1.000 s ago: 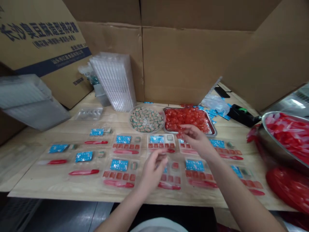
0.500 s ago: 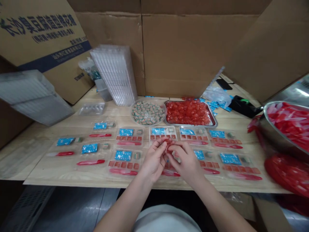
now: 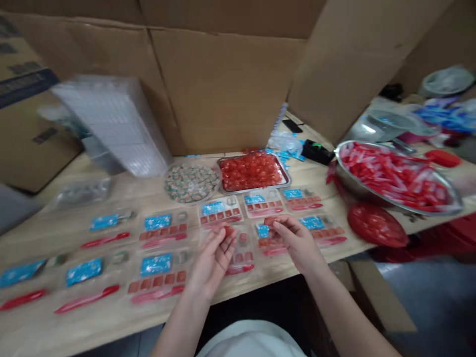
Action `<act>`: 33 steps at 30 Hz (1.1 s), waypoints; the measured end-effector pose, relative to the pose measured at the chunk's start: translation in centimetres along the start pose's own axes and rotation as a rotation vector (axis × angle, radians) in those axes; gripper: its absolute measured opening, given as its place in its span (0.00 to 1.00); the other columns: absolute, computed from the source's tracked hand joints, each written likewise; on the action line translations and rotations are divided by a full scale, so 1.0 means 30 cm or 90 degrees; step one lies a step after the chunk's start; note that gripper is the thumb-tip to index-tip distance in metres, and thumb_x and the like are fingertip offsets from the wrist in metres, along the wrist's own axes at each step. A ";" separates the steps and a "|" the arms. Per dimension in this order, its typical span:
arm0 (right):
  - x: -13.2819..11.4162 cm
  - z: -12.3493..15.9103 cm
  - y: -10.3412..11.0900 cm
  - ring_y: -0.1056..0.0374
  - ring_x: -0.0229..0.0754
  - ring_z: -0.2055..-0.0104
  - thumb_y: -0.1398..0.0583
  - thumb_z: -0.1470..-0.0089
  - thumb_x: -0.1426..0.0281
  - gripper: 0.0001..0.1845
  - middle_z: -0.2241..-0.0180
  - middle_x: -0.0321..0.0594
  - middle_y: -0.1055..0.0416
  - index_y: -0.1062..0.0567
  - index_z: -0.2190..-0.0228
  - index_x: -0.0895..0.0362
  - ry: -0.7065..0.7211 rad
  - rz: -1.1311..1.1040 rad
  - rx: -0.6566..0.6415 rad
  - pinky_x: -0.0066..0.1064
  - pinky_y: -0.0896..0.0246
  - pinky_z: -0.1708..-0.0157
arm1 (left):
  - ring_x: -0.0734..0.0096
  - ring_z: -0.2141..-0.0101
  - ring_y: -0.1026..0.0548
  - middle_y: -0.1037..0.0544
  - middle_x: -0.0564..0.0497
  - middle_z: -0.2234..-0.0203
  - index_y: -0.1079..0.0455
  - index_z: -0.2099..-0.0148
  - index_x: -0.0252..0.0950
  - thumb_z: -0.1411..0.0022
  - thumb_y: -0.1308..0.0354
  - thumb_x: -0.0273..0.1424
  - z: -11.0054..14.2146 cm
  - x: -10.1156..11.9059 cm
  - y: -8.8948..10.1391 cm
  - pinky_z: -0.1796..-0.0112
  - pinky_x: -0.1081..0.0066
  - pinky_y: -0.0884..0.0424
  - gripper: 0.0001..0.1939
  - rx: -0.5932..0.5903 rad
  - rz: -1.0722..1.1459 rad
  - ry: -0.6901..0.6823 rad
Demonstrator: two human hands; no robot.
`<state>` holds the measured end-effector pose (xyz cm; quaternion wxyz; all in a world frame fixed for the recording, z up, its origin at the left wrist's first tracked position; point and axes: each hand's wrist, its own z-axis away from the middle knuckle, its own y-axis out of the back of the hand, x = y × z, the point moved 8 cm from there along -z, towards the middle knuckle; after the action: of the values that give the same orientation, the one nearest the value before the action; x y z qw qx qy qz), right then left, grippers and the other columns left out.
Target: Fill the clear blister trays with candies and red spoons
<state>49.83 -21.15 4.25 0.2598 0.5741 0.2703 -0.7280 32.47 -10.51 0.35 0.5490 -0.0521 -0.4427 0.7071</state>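
My left hand (image 3: 213, 255) is curled, palm up, around a small red square piece (image 3: 229, 231) held by the fingertips; whether more lie in the palm I cannot tell. Apart from it, my right hand (image 3: 299, 243) pinches another red square (image 3: 269, 221) between thumb and fingers. Both hover over clear plastic blister trays (image 3: 238, 243) laid in two rows. Many trays hold a blue packet (image 3: 155, 265), a small striped square (image 3: 182, 257), a line of red squares (image 3: 158, 281) and a red-pink pen-shaped stick (image 3: 158, 293). Trays at left show no red squares.
Behind the rows stand a round dish of striped squares (image 3: 192, 182) and a metal tray of red pieces (image 3: 253, 172). A steel bowl of red-pink sticks (image 3: 397, 173) and a red bag (image 3: 377, 224) are at right. Stacked clear trays (image 3: 115, 124) rise at left before cardboard walls (image 3: 230, 89).
My hands have parted: they were together working at red pieces, and now each holds one separately. The view has swung right, bringing the whole steel bowl into sight.
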 end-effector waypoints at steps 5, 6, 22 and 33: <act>-0.178 0.028 0.461 0.33 0.42 0.67 0.41 0.50 0.62 0.13 0.66 0.43 0.26 0.26 0.66 0.58 0.245 0.433 0.387 0.36 0.38 0.63 | 0.76 0.72 0.23 0.24 0.51 0.73 0.30 0.63 0.34 0.40 0.48 0.17 -0.002 -0.016 0.023 0.67 0.76 0.24 0.10 0.028 -0.106 0.016; -0.207 0.046 0.556 0.33 0.43 0.66 0.42 0.50 0.63 0.13 0.65 0.44 0.26 0.26 0.66 0.58 0.261 0.516 0.467 0.37 0.39 0.62 | 0.77 0.72 0.23 0.24 0.51 0.73 0.30 0.63 0.34 0.40 0.48 0.16 -0.006 -0.023 0.024 0.67 0.76 0.24 0.10 0.036 -0.119 0.022; -0.141 0.096 0.707 0.32 0.47 0.62 0.47 0.49 0.67 0.14 0.64 0.47 0.26 0.25 0.65 0.58 0.211 0.629 0.484 0.39 0.37 0.61 | 0.79 0.71 0.24 0.22 0.52 0.70 0.27 0.63 0.35 0.51 0.34 0.23 -0.006 -0.082 -0.031 0.69 0.81 0.26 0.11 -0.008 -0.216 -0.010; -0.073 0.138 -0.136 0.33 0.38 0.65 0.42 0.46 0.70 0.18 0.62 0.40 0.30 0.31 0.52 0.52 0.317 0.371 -0.139 0.32 0.34 0.64 | 0.78 0.68 0.24 0.21 0.53 0.71 0.29 0.63 0.35 0.53 0.31 0.32 0.046 -0.030 -0.057 0.65 0.81 0.31 0.15 -0.094 -0.270 -0.129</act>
<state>44.59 -20.93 7.58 0.4413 0.7548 0.2266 -0.4292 33.30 -12.02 1.97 0.6328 0.0733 -0.5468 0.5433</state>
